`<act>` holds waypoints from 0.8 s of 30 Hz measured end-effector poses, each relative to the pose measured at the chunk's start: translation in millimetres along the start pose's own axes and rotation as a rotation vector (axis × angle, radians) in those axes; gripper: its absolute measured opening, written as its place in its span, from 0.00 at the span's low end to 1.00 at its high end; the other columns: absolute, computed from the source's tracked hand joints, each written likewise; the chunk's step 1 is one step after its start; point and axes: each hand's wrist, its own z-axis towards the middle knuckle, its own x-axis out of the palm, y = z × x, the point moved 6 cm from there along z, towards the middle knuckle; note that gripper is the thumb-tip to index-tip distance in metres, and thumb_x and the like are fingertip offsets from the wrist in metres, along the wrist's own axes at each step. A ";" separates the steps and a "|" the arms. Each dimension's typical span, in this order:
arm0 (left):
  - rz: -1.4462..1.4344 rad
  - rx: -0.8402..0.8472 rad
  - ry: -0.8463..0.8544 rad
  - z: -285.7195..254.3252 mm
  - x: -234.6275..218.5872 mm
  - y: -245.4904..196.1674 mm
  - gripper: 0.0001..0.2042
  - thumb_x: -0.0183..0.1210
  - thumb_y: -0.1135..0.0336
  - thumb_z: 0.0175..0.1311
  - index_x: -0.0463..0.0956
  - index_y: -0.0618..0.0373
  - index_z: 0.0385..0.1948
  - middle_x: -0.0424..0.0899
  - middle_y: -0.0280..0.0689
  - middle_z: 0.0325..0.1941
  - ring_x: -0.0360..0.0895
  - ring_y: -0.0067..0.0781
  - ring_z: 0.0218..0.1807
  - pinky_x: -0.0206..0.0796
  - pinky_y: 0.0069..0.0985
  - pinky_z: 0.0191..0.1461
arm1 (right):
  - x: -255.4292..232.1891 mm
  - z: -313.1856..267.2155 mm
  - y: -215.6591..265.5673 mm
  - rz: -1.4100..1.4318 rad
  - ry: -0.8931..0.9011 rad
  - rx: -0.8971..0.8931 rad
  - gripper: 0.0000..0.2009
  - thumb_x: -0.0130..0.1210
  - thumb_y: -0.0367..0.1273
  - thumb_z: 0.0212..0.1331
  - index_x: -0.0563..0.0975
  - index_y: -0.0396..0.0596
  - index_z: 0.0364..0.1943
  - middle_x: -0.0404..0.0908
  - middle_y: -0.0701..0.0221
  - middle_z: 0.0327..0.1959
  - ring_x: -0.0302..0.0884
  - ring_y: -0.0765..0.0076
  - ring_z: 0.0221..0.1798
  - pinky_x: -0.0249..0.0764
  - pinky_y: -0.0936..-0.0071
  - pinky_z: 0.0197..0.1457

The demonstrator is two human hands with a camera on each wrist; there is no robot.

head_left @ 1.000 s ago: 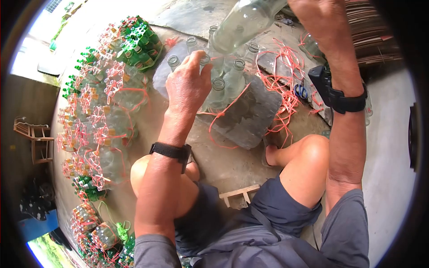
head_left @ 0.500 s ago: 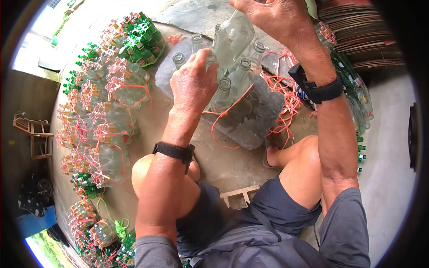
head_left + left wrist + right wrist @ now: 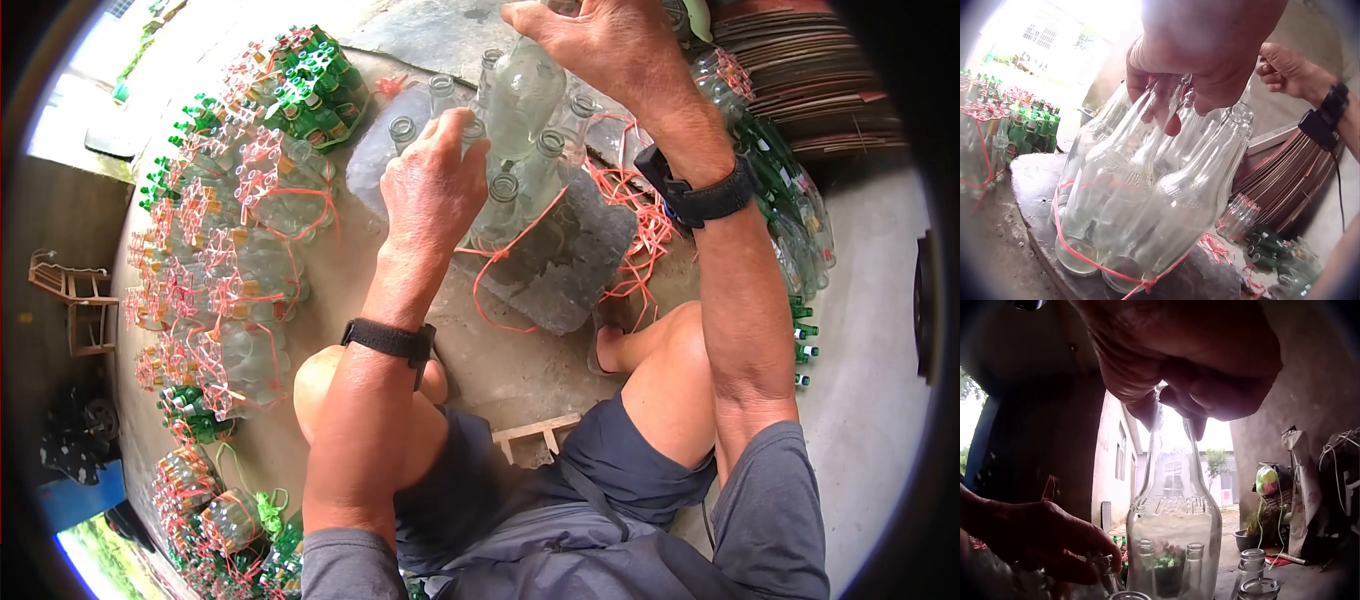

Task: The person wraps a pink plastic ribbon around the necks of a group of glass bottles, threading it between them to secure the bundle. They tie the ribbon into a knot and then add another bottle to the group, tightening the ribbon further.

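In the head view my right hand (image 3: 615, 50) holds a clear glass bottle (image 3: 526, 95) by its neck, upright among other clear bottles (image 3: 503, 207) grouped on a dark stone slab (image 3: 570, 270). The right wrist view shows the fingers (image 3: 1175, 400) pinching the top of that bottle (image 3: 1174, 515). My left hand (image 3: 1200, 56) curls its fingers round bottle necks at the middle of the group, seen in the left wrist view. A pink strap (image 3: 1113, 275) runs around the lower part of these bottles. The held bottle's base is hidden.
Strapped bundles of clear bottles (image 3: 240, 270) and green bottles (image 3: 315, 95) stand on the floor to the left. Loose pink strapping (image 3: 650, 240) lies right of the slab. Stacked flat sheets (image 3: 800, 75) and green bottles (image 3: 785, 190) are at the right; a small wooden stool (image 3: 540, 432) sits between the legs.
My right hand has moved left with the bottle, which has gone from slanted to upright among the others. The left hand has kept its place on the necks.
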 end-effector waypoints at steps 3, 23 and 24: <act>0.008 0.011 -0.007 -0.6 -0.4 -0.5 0.15 0.65 0.61 0.64 0.79 0.50 0.51 0.88 0.41 0.47 0.86 0.55 0.43 0.77 0.47 0.44 | 0.9 -0.2 2.4 -0.022 -0.006 -0.016 0.17 0.67 0.40 0.52 0.81 0.37 0.22 0.79 0.50 0.19 0.84 0.48 0.24 0.76 0.58 0.29; 0.026 0.021 -0.005 0.1 -3.0 -3.2 0.14 0.64 0.61 0.66 0.78 0.50 0.51 0.87 0.42 0.46 0.85 0.56 0.43 0.76 0.48 0.44 | 57.4 -41.2 -42.4 -0.134 0.214 -0.024 0.28 0.67 0.58 0.52 0.86 0.44 0.35 0.87 0.52 0.34 0.87 0.43 0.42 0.82 0.48 0.48; 0.025 0.021 -0.006 -0.1 -2.8 -3.1 0.14 0.64 0.61 0.65 0.78 0.50 0.51 0.87 0.42 0.46 0.86 0.56 0.43 0.76 0.48 0.44 | 59.7 -43.0 -44.2 -0.141 0.234 -0.008 0.28 0.67 0.58 0.52 0.86 0.44 0.35 0.87 0.52 0.35 0.87 0.43 0.43 0.81 0.48 0.49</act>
